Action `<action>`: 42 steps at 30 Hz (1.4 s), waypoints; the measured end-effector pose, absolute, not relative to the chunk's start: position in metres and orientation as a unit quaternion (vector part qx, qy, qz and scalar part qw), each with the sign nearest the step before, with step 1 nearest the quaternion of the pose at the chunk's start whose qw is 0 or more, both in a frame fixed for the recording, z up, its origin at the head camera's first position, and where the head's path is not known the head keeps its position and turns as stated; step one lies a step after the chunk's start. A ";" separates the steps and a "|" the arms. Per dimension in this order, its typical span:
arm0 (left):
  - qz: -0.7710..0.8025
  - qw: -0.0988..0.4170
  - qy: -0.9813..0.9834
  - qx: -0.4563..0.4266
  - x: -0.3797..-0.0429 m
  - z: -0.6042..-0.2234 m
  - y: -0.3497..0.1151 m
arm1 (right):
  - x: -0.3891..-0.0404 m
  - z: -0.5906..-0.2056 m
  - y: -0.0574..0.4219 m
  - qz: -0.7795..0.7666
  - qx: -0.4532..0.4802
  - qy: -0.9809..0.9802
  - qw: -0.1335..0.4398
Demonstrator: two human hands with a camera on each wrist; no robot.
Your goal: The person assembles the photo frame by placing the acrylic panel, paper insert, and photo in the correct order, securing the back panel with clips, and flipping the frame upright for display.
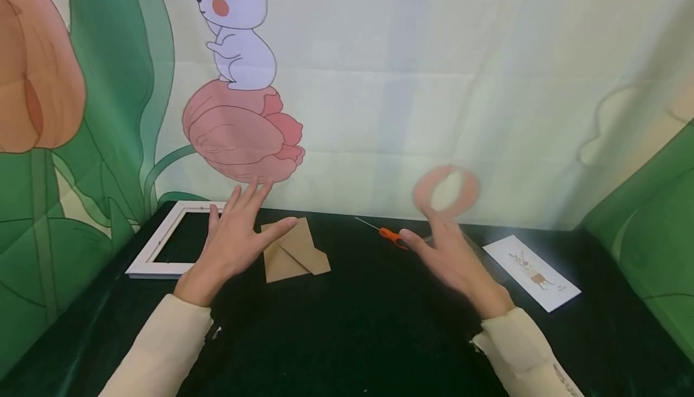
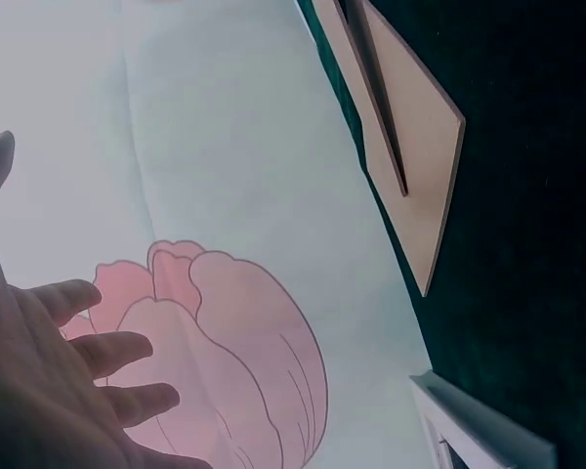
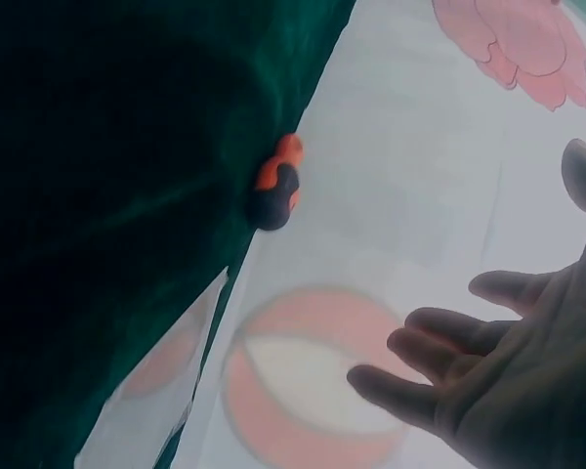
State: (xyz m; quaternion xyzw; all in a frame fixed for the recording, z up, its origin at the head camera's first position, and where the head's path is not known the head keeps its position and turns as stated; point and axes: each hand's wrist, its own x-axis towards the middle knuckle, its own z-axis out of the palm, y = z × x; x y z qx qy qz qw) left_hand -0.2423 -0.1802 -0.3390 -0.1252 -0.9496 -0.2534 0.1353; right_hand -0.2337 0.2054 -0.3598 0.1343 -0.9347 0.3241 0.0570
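My left hand [image 1: 233, 243] hovers with spread fingers between a white picture frame [image 1: 154, 246] and a brown backing board [image 1: 287, 264]. It holds nothing, and the left wrist view shows its fingers apart in the air. The board's stand leg [image 2: 381, 98] lies along its face. On the other side my right hand [image 1: 452, 258] is raised, fingers extended and nothing in its grasp. Just left of that hand lies a screwdriver [image 1: 389, 234] with an orange and black handle. A clear sheet [image 1: 490, 262], partly hidden by the right hand, lies beside a white card [image 1: 534, 273] with a potted-plant print.
A dark green cloth [image 1: 347, 331] covers the table. Behind it hangs a printed curtain [image 1: 352, 114] with a rabbit and tulips, meeting the table's back edge. More curtain [image 1: 656, 252] closes off the right side.
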 end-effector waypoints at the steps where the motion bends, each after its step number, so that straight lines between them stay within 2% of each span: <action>1: -0.255 0.136 -0.949 -0.125 -0.243 -0.339 -0.182 | -0.234 -0.360 0.203 0.330 0.136 -0.932 0.056; 25: -0.289 0.180 -0.933 -0.116 -0.243 -0.329 -0.212 | -0.247 -0.346 0.137 0.387 0.158 -0.908 0.024; 35: -0.292 0.178 -0.932 -0.119 -0.245 -0.329 -0.217 | -0.250 -0.349 0.109 0.391 0.165 -0.905 0.005; 42: -0.270 0.144 -0.948 -0.088 -0.241 -0.335 -0.239 | -0.253 -0.348 0.090 0.397 0.190 -0.898 -0.014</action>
